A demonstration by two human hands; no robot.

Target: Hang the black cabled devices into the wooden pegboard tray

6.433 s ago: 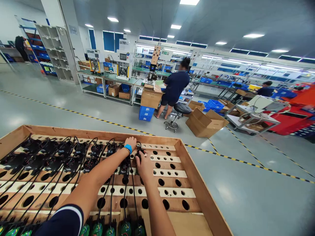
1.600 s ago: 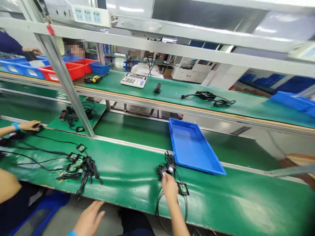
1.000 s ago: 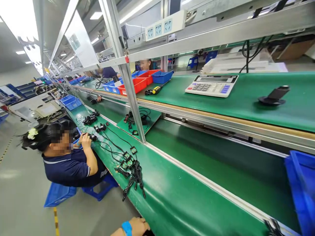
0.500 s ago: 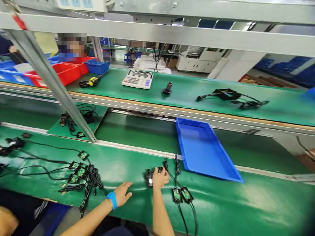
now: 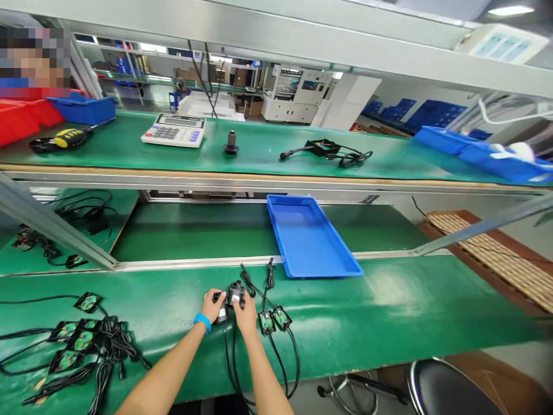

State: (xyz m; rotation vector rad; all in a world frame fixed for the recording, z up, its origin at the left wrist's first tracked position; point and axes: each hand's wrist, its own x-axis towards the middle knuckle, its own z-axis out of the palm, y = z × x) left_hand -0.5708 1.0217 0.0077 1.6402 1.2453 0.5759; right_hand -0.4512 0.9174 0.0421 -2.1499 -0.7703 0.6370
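My left hand (image 5: 211, 306) wears a blue wristband and is closed around a small black pump (image 5: 222, 314) with a pale label. Right beside it, my right hand (image 5: 246, 314) grips a second black pump (image 5: 235, 291), its label also showing. Black cables run from the pumps down toward the bench's front edge. Just right of my right hand lie two small green circuit boards in black housings, a left one (image 5: 266, 322) and a right one (image 5: 282, 317), with cables attached. Two bundled cable ends, one of them a tied lead (image 5: 270, 275), lie behind them.
A blue tray (image 5: 317, 271) rests at the bench's back edge. More circuit boards (image 5: 83, 340) and a heap of black cables (image 5: 116, 340) lie at left. The upper shelf holds a calculator (image 5: 175, 130), a black fitting (image 5: 231, 144) and a cabled box (image 5: 322, 147). A stool (image 5: 449, 386) stands front right.
My left hand, open and empty before, has come beside my right hand and taken hold of a pump. My right hand still holds a pump. The view has swung right.
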